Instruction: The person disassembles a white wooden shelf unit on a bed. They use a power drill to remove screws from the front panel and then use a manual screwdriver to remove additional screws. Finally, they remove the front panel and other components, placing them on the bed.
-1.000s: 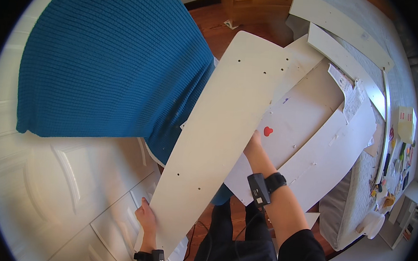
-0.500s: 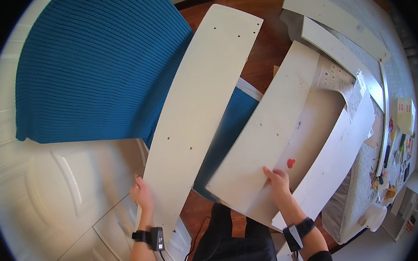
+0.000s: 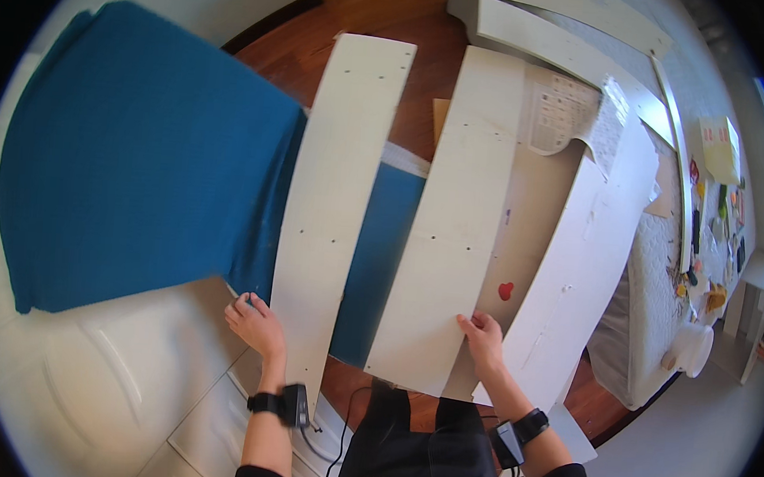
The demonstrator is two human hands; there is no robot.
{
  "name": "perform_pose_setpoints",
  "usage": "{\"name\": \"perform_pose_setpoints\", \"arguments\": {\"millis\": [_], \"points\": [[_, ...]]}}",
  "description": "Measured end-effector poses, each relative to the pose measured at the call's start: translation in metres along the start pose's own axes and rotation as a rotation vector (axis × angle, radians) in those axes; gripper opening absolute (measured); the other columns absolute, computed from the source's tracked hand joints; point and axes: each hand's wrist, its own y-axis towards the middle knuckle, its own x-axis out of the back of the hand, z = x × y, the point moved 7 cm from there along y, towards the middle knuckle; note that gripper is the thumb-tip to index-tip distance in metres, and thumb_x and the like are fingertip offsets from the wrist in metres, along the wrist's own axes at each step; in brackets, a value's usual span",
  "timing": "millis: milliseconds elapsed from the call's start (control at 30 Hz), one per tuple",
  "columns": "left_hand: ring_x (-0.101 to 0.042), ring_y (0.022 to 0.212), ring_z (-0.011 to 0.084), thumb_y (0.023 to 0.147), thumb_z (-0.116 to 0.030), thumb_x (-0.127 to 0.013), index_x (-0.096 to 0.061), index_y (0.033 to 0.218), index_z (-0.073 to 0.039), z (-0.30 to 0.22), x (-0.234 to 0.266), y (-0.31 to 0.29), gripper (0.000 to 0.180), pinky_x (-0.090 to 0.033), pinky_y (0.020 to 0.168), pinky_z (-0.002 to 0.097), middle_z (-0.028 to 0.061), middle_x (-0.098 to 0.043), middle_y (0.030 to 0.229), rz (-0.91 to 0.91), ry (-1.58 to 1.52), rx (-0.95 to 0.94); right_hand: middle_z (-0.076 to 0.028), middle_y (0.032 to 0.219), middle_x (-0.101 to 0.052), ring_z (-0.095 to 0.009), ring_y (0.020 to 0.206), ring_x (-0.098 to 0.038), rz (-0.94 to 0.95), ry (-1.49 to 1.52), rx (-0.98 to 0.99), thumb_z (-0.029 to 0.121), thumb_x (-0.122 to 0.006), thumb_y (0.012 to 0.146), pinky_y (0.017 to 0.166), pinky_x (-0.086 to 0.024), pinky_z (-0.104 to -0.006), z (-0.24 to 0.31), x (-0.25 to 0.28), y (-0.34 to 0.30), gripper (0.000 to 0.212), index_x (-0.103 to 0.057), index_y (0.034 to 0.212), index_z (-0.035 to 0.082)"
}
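A long white board with small dark holes lies lengthwise over a blue ribbed cover. My left hand is beside the board's left edge near its close end, fingers loosely spread and holding nothing. To the right, a second white board lies on a wider pale panel. My right hand is at this board's right edge near its close end, thumb and fingers closed on the edge. Part of the grip is hidden. A red sticker on the panel lies just beyond my right fingers.
Another white board lies along the panel's right side, below a crumpled clear plastic sheet. More boards rest on a mattress with small tools. A white moulded door stands at lower left.
The view has shifted, so the blue cover and boards appear further left. My left hand has come off the left board's edge. My right hand stays at the second board, which now lies straighter.
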Motion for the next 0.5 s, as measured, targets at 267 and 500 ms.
{"name": "perform_pose_setpoints", "arguments": {"millis": [267,500], "points": [[-0.057,0.068,0.0211,0.096,-0.061,-0.03,-0.062,0.081,0.008,-0.155,-0.104,-0.095,0.078,-0.045,0.065,0.0363,0.0102,-0.061,0.071,1.221,-0.659,0.376,-0.026,0.129,-0.05,-0.033,0.116,-0.054,-0.048,0.003,0.134,0.017,-0.06,0.09,0.096,-0.044,-0.0377,0.009,-0.013,-0.028,0.057,-0.035,0.135,-0.008],[-0.058,0.06,0.0427,0.094,-0.065,-0.028,-0.06,0.057,0.006,-0.192,-0.079,-0.082,0.086,-0.042,0.059,0.0511,0.0253,-0.06,0.062,0.719,-0.233,0.205,-0.025,0.144,-0.034,-0.036,0.136,-0.031,-0.214,-0.289,0.742,0.012,-0.063,0.087,0.112,-0.025,-0.04,0.079,0.082,-0.069,0.064,-0.031,0.141,-0.003]]}}
